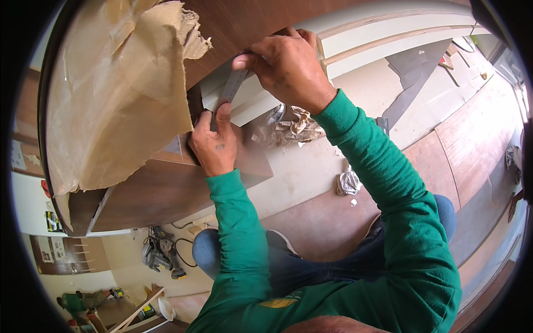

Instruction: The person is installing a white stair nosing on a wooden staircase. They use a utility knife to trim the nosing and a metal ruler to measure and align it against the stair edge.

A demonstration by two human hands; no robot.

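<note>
My left hand (214,141) is closed on the lower end of a narrow grey metal ruler (236,83), thumb along its face, under a dark wood cabinet edge (222,22). My right hand (291,69) grips the ruler's upper end with its thumb, its other fingers curled at the edge of a pale board. Torn brown paper (114,100) covers the panel to the left of my left hand. Below my hands is the brown cabinet panel (166,197); what the ruler's far edge rests against is hard to make out.
Crumpled paper (297,122) and a white wad (348,180) lie on the floor beyond my arms. Wooden sheets (472,139) and grey sheeting (416,66) lie at right. Power tools with cables (158,252) are at lower left, near wood offcuts (139,313). My knees are bent below me.
</note>
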